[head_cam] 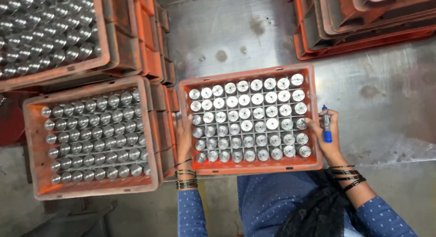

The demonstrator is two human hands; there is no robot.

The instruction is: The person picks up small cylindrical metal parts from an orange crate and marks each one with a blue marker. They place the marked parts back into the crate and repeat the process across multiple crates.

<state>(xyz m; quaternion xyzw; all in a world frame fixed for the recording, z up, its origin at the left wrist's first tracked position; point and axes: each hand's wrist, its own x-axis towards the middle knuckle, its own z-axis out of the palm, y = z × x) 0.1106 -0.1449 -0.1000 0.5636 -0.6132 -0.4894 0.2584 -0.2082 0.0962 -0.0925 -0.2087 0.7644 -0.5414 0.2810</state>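
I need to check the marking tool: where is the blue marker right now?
In the head view the blue marker is in the right hand, upright against the right outer wall of the orange crate of metal cylinders on the steel table.

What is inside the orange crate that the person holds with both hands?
The orange crate holds rows of shiny metal cylinders standing in a grid divider; only their top faces show, the crate floor is covered.

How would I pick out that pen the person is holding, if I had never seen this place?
Start at the steel table and find the orange crate of shiny round metal parts right in front of the person. The right hand rests on that crate's right edge and holds the marker upright. It is the only blue thing among orange plastic and silver metal.
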